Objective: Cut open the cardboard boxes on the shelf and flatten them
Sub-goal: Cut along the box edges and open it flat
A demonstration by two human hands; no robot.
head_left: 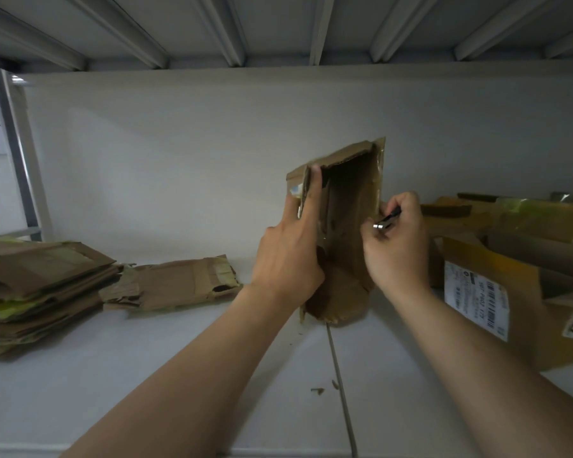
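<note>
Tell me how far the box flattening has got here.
Done: a stack of flattened boxes at left, another flat piece beside it. In hand: the left hand holds an opened box upright while the right hand grips a cutter. Left: unflattened boxes piled at right.

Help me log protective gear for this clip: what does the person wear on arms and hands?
Nothing worn shows. The left hand and right hand are ungloved, with no rings, watch or bands visible. The left forearm and right forearm are bare down to the frame's edge; no sleeves in view.
</note>
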